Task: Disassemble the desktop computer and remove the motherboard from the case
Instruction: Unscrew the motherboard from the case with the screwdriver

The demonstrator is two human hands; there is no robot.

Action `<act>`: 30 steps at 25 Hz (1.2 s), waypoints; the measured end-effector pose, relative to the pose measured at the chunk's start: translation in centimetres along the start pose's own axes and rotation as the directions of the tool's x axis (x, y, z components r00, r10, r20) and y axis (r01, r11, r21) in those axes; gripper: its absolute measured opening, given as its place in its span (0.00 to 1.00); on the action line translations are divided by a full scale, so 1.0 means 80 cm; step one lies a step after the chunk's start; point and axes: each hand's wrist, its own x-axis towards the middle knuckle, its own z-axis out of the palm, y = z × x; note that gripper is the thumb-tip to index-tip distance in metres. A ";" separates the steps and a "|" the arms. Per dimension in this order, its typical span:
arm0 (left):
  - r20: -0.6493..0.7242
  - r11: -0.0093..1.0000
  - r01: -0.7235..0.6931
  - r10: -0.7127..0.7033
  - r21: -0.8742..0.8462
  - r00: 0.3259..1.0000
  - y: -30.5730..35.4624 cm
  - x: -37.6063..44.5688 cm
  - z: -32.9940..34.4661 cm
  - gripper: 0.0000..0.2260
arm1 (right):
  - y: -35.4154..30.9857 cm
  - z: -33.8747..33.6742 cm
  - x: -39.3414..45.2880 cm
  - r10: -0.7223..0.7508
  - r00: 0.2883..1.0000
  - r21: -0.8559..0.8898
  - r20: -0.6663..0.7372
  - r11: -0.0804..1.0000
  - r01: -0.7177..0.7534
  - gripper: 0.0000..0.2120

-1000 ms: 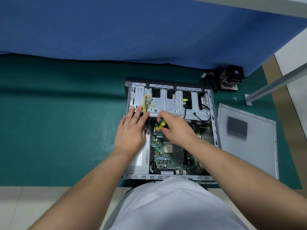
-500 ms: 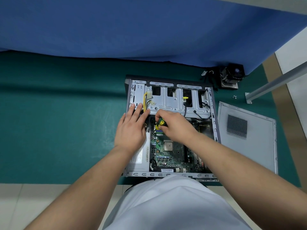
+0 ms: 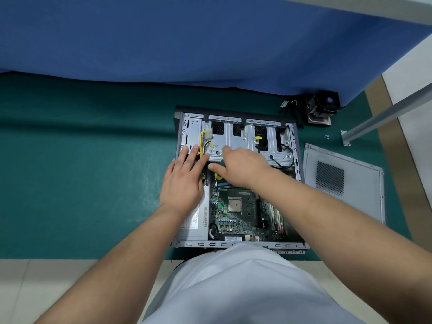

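Open computer case (image 3: 238, 244) flat on green mat (image 3: 81, 171), motherboard (image 3: 243, 211) inside. Left hand (image 3: 182, 183) spread flat, fingers straight, over power supply (image 3: 195, 226) and drive cage (image 3: 233, 139). Right hand (image 3: 243, 167) curled over yellow-green screwdriver (image 3: 217, 176); grip hidden, cannot tell. Side panel (image 3: 346, 181) apart at right.

Green mat (image 3: 81, 171) over pale tiled floor (image 3: 46, 288), blue cloth (image 3: 187, 43) along far edge. Directly on mat: open case (image 3: 298, 146), centre; side panel (image 3: 364, 183) flat, just right of case; cooler (image 3: 323, 108) at far right by cloth; small screws (image 3: 326, 136) near metal bar (image 3: 383, 115).
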 end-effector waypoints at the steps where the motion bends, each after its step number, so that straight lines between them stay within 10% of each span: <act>1: -0.001 1.000 0.000 0.000 -0.001 1.000 0.000 0.000 0.000 0.29 | 0.003 -0.005 -0.002 -0.096 0.994 0.045 0.052 0.995 0.094 0.24; 5: -0.026 1.000 0.000 0.000 0.007 1.000 0.001 -0.002 -0.003 0.29 | 0.017 -0.021 -0.015 -0.309 0.950 0.033 0.048 0.951 0.308 0.15; 10: -0.149 0.999 -0.053 0.053 0.003 0.987 0.006 -0.027 -0.008 0.19 | 0.002 0.000 -0.020 -0.009 0.990 -0.171 -0.139 0.985 -0.015 0.31; 16: -0.127 0.967 -0.230 0.243 0.109 0.962 -0.002 -0.090 0.005 0.20 | 0.025 -0.006 -0.028 -0.378 0.924 -0.029 0.060 0.924 0.380 0.15; 20: -0.122 0.977 -0.186 0.199 0.107 0.972 0.003 -0.087 0.003 0.20 | 0.004 0.009 -0.022 -0.138 0.984 -0.136 -0.110 0.983 0.123 0.23; 26: -0.104 0.978 -0.180 0.191 0.100 0.976 0.002 -0.086 0.003 0.20 | 0.014 -0.001 -0.024 -0.362 0.930 -0.064 0.064 0.928 0.366 0.17; 30: -0.104 0.980 -0.179 0.188 0.090 0.977 0.001 -0.085 0.003 0.20 | -0.004 0.005 -0.022 -0.130 0.988 -0.117 -0.085 0.986 0.120 0.16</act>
